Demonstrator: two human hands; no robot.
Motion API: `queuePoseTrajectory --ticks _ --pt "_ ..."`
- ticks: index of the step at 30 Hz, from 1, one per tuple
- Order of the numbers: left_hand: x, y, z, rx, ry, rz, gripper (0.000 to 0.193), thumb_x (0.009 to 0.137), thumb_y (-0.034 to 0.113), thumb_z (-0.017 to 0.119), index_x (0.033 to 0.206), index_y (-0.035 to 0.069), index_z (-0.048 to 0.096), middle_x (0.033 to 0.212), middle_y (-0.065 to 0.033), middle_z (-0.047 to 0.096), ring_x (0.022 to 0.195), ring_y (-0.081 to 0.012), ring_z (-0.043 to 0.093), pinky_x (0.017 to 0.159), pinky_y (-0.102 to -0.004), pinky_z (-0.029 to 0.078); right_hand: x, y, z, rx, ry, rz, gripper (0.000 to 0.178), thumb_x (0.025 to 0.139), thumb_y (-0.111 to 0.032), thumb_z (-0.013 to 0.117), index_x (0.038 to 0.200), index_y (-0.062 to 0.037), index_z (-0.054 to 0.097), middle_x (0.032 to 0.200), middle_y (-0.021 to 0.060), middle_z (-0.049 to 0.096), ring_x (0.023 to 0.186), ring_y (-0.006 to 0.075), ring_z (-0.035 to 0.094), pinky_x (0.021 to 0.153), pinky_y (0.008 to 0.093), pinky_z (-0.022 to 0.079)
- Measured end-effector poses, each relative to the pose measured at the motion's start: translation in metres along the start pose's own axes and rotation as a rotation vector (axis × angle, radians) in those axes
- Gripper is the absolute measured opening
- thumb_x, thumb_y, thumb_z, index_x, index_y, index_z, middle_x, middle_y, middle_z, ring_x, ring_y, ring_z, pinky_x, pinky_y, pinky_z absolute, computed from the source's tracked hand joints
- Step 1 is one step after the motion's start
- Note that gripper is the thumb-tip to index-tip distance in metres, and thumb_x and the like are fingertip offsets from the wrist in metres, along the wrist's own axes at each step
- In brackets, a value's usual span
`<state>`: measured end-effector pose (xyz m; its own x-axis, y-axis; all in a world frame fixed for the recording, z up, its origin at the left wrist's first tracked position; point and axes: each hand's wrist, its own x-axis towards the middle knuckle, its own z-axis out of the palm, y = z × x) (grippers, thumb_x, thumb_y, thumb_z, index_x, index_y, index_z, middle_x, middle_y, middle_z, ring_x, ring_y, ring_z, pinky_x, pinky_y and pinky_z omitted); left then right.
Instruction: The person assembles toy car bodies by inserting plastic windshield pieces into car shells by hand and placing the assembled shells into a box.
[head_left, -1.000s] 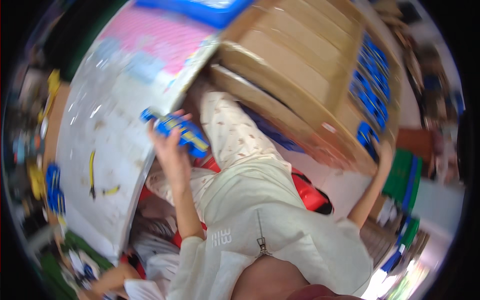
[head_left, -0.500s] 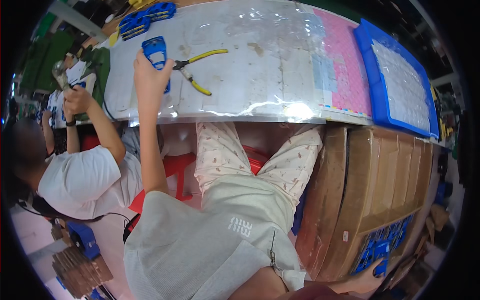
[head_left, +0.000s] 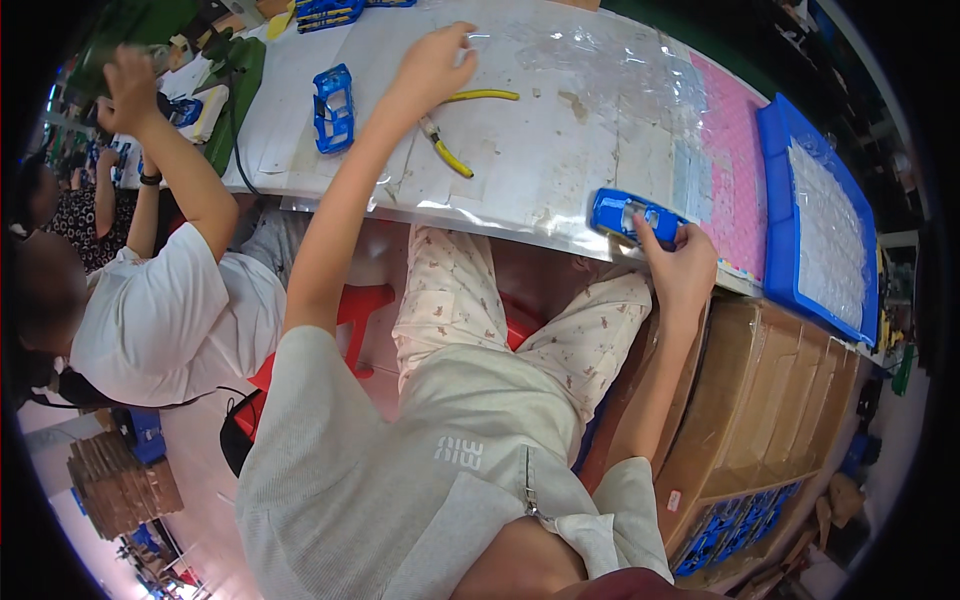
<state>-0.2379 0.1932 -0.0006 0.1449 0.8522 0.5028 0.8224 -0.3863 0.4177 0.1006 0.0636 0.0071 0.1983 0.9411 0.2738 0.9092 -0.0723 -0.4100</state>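
My right hand (head_left: pixel 685 265) grips a blue toy car body shell (head_left: pixel 625 212) with window openings, at the table's front edge. Thumb and fingers hold its right end. My left hand (head_left: pixel 435 72) is over the far part of the table, fingers curved and apart, with nothing visible in them. Below it lie pliers (head_left: pixel 447 155) with yellow handles; their jaws are hidden behind my hand and wrist. Left of that forearm, another blue car body shell (head_left: pixel 347 125) lies on the table by itself.
More blue shells (head_left: pixel 330 14) sit at the table's far left. At right stand a blue tray (head_left: pixel 785 245) of clear plastic pieces and a cardboard box (head_left: pixel 730 400) with blue shells at its near end. A co-worker (head_left: pixel 180 310) sits at left beside a green machine (head_left: pixel 235 100).
My left hand has let go of a blue shell and moved right, over the pliers. My right hand has come up from the cardboard box to the table, bringing a blue shell.
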Motion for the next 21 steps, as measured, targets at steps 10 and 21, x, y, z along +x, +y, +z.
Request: queuePoseTrajectory --ticks 10,21 --pt "0.05 -0.018 0.069 0.449 -0.082 -0.363 0.027 0.077 0.022 0.058 0.093 0.001 0.055 0.092 -0.0174 0.061 0.084 -0.0313 0.059 0.072 -0.0393 0.048 -0.007 0.017 0.007 0.182 -0.1 -0.537 0.071 0.057 -0.039 0.077 0.108 0.001 0.048 0.115 0.0188 0.044 0.103 0.0331 0.044 0.085 0.0437 0.037" --pt "-0.044 0.103 0.022 0.097 0.104 0.464 0.015 0.071 0.001 0.058 0.085 0.004 0.057 0.089 -0.0121 0.061 0.083 -0.0299 0.06 0.07 -0.0371 0.047 -0.024 0.042 0.023 0.434 0.162 -0.272 0.053 0.054 -0.035 0.081 0.081 -0.0014 0.05 0.073 0.008 0.049 0.068 0.0205 0.049 0.062 0.0292 0.041"
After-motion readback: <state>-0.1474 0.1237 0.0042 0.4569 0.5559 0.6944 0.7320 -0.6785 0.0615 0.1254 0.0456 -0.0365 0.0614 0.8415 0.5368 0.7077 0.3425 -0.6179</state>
